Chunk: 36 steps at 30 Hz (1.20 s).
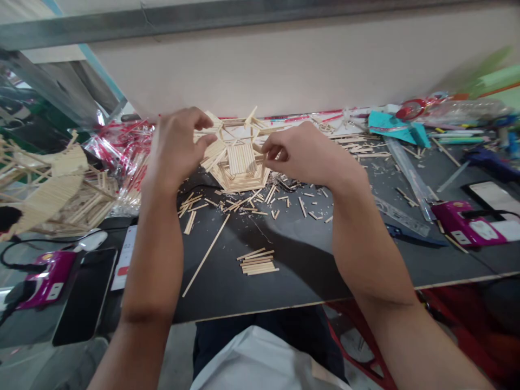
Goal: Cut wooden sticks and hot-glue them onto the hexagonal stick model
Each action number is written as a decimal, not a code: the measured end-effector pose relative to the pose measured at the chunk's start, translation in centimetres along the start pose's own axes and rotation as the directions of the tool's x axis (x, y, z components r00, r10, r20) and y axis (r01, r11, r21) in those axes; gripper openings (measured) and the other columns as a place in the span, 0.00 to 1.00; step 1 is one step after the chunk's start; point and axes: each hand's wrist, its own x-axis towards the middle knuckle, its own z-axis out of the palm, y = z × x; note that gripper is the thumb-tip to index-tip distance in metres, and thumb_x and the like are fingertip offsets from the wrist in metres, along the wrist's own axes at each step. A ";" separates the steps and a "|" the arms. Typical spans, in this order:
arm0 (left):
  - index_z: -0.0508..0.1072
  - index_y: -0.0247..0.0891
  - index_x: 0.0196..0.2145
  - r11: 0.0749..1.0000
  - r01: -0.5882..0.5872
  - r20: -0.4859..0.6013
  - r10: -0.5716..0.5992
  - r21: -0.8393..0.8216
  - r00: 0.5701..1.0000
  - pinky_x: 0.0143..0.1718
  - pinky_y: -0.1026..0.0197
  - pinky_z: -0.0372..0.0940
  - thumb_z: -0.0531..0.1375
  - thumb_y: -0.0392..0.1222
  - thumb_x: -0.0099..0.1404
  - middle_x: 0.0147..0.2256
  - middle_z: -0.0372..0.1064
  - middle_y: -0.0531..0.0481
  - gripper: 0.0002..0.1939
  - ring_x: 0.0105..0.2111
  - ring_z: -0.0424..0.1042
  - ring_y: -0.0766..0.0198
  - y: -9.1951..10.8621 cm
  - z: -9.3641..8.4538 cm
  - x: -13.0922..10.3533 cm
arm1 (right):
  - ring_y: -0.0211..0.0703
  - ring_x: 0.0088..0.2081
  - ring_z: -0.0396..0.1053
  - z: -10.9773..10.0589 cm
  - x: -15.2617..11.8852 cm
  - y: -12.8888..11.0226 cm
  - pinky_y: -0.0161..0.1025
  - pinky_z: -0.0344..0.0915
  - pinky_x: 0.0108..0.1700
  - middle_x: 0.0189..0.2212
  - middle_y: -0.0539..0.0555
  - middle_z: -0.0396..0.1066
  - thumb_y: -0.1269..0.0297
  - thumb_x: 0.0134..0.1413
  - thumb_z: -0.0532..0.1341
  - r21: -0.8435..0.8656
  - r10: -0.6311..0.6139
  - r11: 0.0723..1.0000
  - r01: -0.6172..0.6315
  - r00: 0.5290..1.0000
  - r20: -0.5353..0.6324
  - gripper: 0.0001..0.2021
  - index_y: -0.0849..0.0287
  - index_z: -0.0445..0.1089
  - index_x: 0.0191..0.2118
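A model built of thin wooden sticks stands toward the back of the dark table, between my two hands. My left hand is at its left side, thumb and forefinger apart with nothing seen between them. At the right side of the model, my right hand has its fingertips pinched close to its edge; whatever they hold is too small to make out. Nearer to me lies a small row of short sticks, with one long stick slanting to its left.
Cut stick pieces are scattered before the model. At left are another stick model, a magenta power adapter and a dark phone. Clear rulers, a blue-handled tool and a second magenta adapter lie right.
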 end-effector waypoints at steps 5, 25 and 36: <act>0.79 0.42 0.39 0.982 0.147 -0.153 -0.165 -0.120 0.974 0.48 0.55 0.72 0.63 0.49 0.69 0.40 0.83 0.57 0.09 0.36 0.74 0.65 -0.4 -2.1 -0.7 | 0.51 0.39 0.79 -2.7 -1.8 1.2 0.46 0.72 0.46 0.38 0.57 0.82 0.68 0.59 0.65 0.030 0.089 0.996 -0.085 0.987 -0.137 0.09 0.56 0.81 0.44; 0.83 0.36 0.45 0.953 0.064 -0.164 -0.117 -0.297 0.979 0.48 0.51 0.78 0.62 0.41 0.70 0.43 0.83 0.48 0.11 0.42 0.82 0.58 -2.1 -3.8 -2.1 | 0.67 0.50 0.77 4.6 -6.1 11.1 0.51 0.69 0.48 0.44 0.75 0.79 0.59 0.70 0.56 -0.402 0.683 0.650 -0.645 0.728 -0.062 0.19 0.68 0.80 0.46; 0.80 0.38 0.32 0.961 0.275 -0.143 -0.275 -0.015 0.951 0.42 0.45 0.79 0.69 0.47 0.61 0.32 0.81 0.49 0.09 0.34 0.80 0.54 -2.2 -6.0 -3.1 | 0.64 0.50 0.76 5.2 -6.3 11.1 0.45 0.68 0.46 0.49 0.75 0.77 0.57 0.64 0.62 -0.343 0.739 0.626 -0.700 0.674 -0.026 0.22 0.72 0.75 0.54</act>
